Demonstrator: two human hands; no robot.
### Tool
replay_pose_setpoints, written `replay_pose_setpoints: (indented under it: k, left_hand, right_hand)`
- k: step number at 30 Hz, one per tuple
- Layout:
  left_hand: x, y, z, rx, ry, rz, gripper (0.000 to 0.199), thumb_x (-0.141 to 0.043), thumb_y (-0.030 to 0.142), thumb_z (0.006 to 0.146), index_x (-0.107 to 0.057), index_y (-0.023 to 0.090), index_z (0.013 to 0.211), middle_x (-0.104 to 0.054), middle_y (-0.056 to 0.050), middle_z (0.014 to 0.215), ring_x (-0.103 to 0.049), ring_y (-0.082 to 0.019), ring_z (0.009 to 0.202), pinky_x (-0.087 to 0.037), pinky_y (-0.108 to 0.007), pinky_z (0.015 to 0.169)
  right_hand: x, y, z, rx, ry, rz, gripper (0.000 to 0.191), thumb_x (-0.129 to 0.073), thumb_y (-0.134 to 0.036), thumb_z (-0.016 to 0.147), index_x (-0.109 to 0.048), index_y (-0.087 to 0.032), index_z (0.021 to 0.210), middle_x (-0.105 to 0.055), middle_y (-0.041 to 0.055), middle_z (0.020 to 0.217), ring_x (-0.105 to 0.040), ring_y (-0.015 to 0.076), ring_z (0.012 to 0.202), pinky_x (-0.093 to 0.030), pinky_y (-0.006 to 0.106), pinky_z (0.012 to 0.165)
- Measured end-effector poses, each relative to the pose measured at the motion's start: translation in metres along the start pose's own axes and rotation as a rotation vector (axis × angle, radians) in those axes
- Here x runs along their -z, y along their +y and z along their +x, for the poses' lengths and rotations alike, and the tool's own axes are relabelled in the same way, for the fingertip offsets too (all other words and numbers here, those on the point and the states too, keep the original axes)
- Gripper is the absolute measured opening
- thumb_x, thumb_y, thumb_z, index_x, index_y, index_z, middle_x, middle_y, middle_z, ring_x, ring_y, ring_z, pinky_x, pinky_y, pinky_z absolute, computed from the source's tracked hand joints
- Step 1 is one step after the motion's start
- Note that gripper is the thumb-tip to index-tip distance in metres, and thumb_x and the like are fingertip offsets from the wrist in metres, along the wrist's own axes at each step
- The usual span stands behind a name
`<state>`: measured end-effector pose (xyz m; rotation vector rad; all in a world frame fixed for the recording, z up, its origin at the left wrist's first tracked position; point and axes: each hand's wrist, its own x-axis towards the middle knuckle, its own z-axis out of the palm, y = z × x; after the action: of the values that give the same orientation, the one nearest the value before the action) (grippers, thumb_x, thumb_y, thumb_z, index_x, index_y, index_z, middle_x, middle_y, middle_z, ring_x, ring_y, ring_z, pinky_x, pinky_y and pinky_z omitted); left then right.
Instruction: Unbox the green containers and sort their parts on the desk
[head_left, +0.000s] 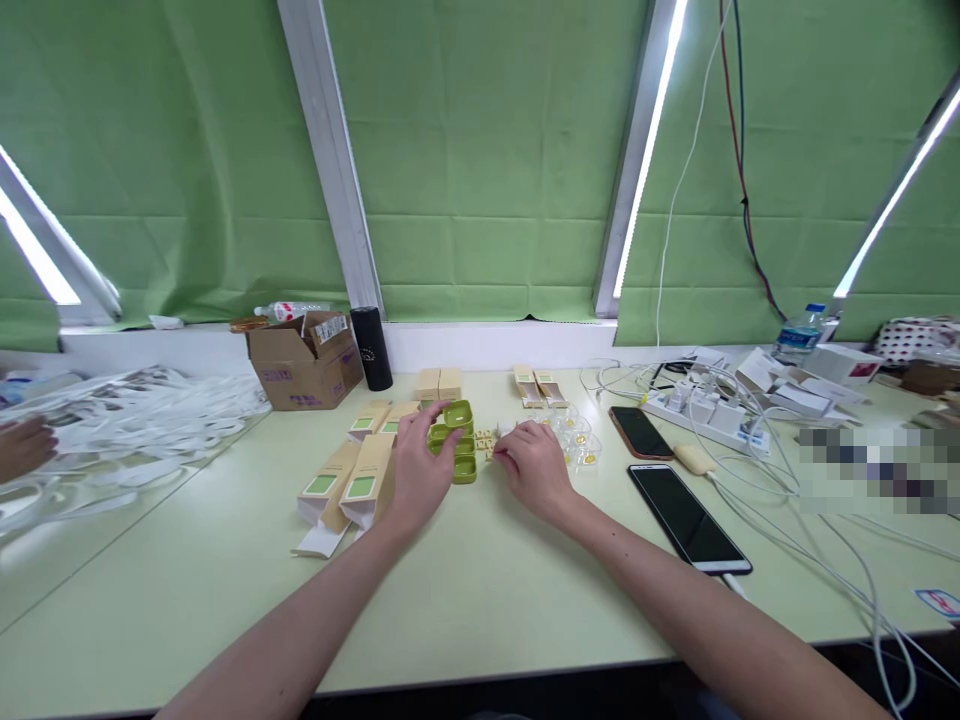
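My left hand [424,465] curls its fingers and thumb around the edge of a small olive-green compartment box [465,468], one of several green compartments standing together. Beside them, to the right, lie several small yellow pieces [484,437] in short rows. Fingertips of my right hand [536,465] are pinched together at these pieces; whatever is between them is too small to name. Clear plastic cups [583,450] with yellow bits inside sit just past my right hand, partly hidden by it. Left of my left hand, tan cartons [371,480] with green labels lie with flaps open.
Further back are more tan cartons [540,387], a cardboard box [304,360] and a black cylinder [371,348]. Two phones [690,518], white cables and a power strip [709,418] occupy the right side. White straps [150,415] pile up at left, near another person's hand [26,447].
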<state>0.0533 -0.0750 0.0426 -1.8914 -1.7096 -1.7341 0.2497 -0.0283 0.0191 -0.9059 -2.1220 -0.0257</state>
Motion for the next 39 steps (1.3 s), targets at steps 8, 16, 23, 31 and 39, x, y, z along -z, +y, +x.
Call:
replay_pose_setpoints:
  k: [8,16,23,31,39]
  left_hand:
    - [-0.001,-0.003,0.002,0.057,0.015,-0.031,0.020,-0.061,0.037,0.097,-0.065,0.025,0.113,-0.071,-0.007,0.112,-0.065,-0.025,0.105,-0.051,-0.043,0.094]
    - [-0.002,0.000,0.002,0.148,-0.007,-0.134,0.022,-0.062,0.043,0.097,-0.060,0.023,0.105,-0.073,-0.009,0.105,-0.071,-0.025,0.100,-0.054,-0.040,0.091]
    - [-0.003,0.001,0.002,0.183,-0.018,-0.161,0.025,-0.061,0.047,0.098,-0.058,0.023,0.102,-0.073,-0.008,0.102,-0.072,-0.025,0.097,-0.055,-0.035,0.081]
    - [-0.002,0.003,0.003,0.250,-0.024,-0.255,0.027,-0.066,0.050,0.094,-0.060,0.023,0.095,-0.074,-0.005,0.092,-0.072,-0.023,0.087,-0.048,-0.029,0.066]
    - [-0.003,0.008,0.007,0.470,-0.148,-0.762,0.036,-0.074,0.053,0.086,-0.056,0.022,0.084,-0.077,-0.007,0.086,-0.075,-0.024,0.086,-0.044,-0.028,0.061]
  right_hand:
    - [-0.023,-0.006,0.020,0.010,-0.260,-0.228,0.016,-0.064,-0.013,0.094,-0.077,-0.021,0.088,-0.077,0.0070,0.088,-0.058,0.0240,0.098,-0.033,0.037,0.087]
    - [-0.037,-0.005,0.022,-0.019,-0.231,-0.317,0.017,-0.064,-0.018,0.095,-0.080,-0.019,0.092,-0.073,0.0118,0.095,-0.053,0.0272,0.103,-0.033,0.041,0.089]
    - [-0.041,-0.004,0.020,0.001,-0.238,-0.301,0.017,-0.063,-0.019,0.096,-0.080,-0.019,0.093,-0.073,0.0115,0.095,-0.053,0.0266,0.104,-0.033,0.041,0.092]
    - [-0.027,-0.002,0.021,-0.026,-0.139,-0.212,0.015,-0.065,-0.015,0.094,-0.078,-0.019,0.089,-0.072,0.0085,0.093,-0.053,0.0250,0.101,-0.034,0.039,0.088]
    - [-0.003,-0.007,-0.013,0.005,-0.145,-0.110,0.012,-0.062,-0.011,0.091,-0.071,-0.019,0.088,-0.072,0.0041,0.086,-0.058,0.0169,0.073,-0.030,0.032,0.063]
